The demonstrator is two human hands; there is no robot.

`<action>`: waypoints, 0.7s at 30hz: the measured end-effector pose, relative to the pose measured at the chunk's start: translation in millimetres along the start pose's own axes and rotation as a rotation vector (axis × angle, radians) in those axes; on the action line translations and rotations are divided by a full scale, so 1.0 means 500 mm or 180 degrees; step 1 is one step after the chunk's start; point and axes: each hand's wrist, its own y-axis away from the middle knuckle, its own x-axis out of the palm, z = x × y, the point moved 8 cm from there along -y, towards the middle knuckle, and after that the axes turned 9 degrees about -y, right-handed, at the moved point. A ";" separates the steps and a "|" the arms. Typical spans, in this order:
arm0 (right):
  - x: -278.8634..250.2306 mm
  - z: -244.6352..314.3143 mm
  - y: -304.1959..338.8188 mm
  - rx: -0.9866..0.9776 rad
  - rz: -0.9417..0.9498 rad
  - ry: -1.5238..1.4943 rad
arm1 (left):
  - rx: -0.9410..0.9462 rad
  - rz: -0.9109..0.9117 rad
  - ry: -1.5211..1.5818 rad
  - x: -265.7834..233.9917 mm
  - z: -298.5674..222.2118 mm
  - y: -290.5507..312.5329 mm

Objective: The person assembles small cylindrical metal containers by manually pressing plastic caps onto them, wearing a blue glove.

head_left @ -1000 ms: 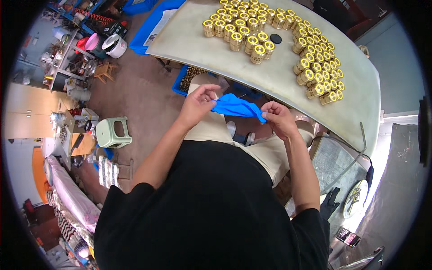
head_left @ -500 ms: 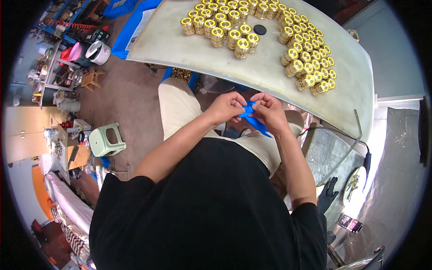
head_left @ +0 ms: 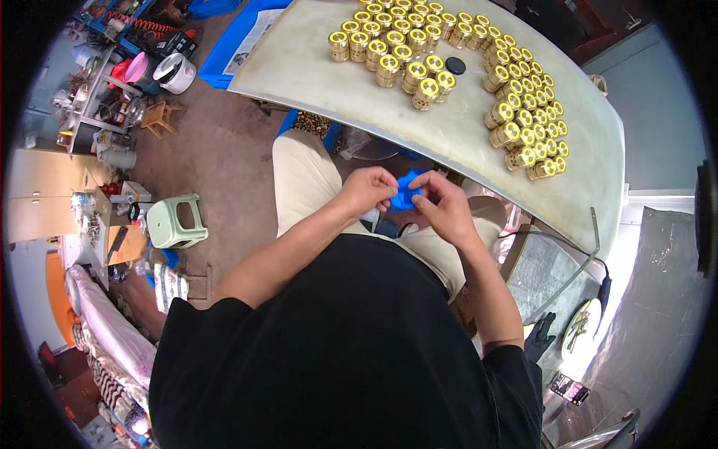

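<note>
Between my hands, over my lap, is a crumpled, limp blue piece that looks like a thin rubber glove (head_left: 404, 196). My left hand (head_left: 368, 190) pinches its left edge with thumb and fingertips. On the other side my right hand (head_left: 443, 203) grips it between thumb and bent fingers, which cover part of it. Both hands are held just short of the front edge of the pale worktable (head_left: 329, 86). Brass-coloured cylinders (head_left: 426, 93) with yellow-ringed tops stand there in rows, out of my hands' reach for now. A black round disc (head_left: 455, 66) lies among them.
Under the table is a blue bin (head_left: 330, 135) of small brass parts. A light green stool (head_left: 176, 221) stands on the floor at left. To my right are a black glove (head_left: 540, 337), a white plate (head_left: 580, 329) with metal pieces, and a phone (head_left: 570, 389).
The blue glove's long hanging end has gone from below my right hand; the piece is now bunched between both hands. My view has shifted slightly, so the table appears farther right and lower.
</note>
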 end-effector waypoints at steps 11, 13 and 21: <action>0.072 0.075 0.044 -0.0988 -0.0690 0.1589 | -0.0096 0.0060 0.0727 0.071 0.073 -0.001; 0.066 0.030 0.047 -0.0626 -0.0695 0.1588 | -0.0078 0.0017 0.0656 0.063 0.076 0.006; 0.056 -0.072 0.050 0.0058 -0.0107 0.2466 | 0.0472 0.0071 0.0433 0.086 0.063 0.021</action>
